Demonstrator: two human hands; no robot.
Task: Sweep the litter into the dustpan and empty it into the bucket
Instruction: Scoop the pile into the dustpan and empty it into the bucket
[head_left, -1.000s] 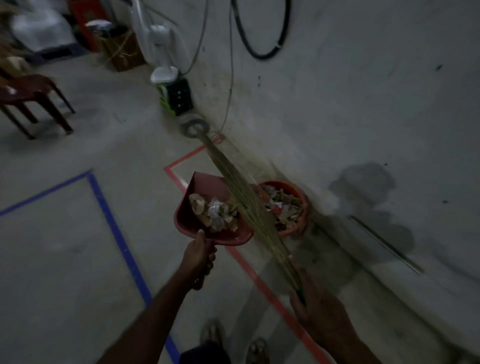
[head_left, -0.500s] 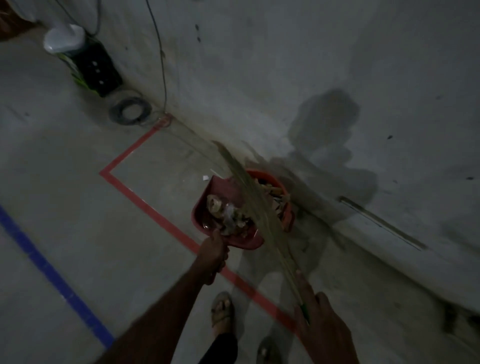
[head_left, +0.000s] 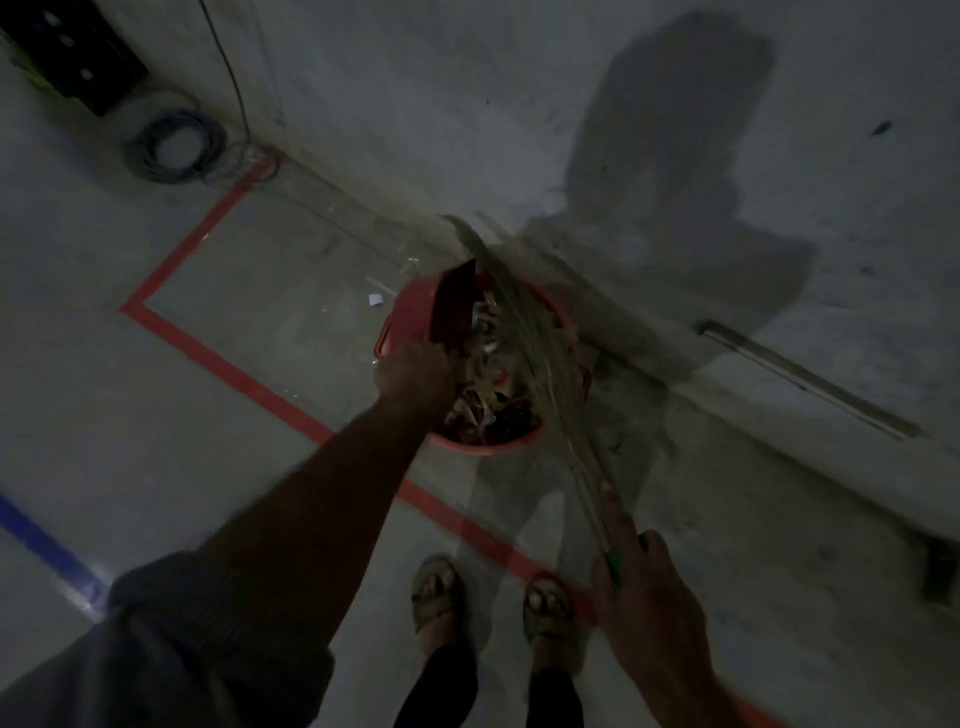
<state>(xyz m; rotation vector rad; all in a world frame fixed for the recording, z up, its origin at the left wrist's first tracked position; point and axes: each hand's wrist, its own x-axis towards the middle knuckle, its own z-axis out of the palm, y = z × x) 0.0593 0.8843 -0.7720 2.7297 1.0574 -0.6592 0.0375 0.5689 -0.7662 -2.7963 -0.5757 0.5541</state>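
I am tipping the dustpan (head_left: 453, 306) over the bucket (head_left: 410, 312), my left hand (head_left: 415, 370) gripping its handle at the bucket's near-left rim. The pan is standing almost on edge, its long axis running from my hand up and away across the bucket's left half, its open side turned toward the middle, where litter (head_left: 488, 384) is piling up. My right hand (head_left: 649, 603) is holding the broom (head_left: 540, 353) by its green-wrapped handle, well back from the bucket on its near-right side, fingers laid along the shaft with the thumb side hidden, so I cannot tell how tight the grip is. The bristles are slanting up across the bucket's right half, just beside the pan.

The bucket is sitting straight ahead of my feet, hard by the foot of the wall, beyond the red tape line (head_left: 244, 379). My left hand is the nearer one and is right over the rim; as I judge it, the emptying is nearly done, and whatever clings inside the pan needs only a further tilt toward the bucket's centre. A few scraps (head_left: 375, 299) are lying on the floor just left of the bucket and, I reckon, need another sweep.
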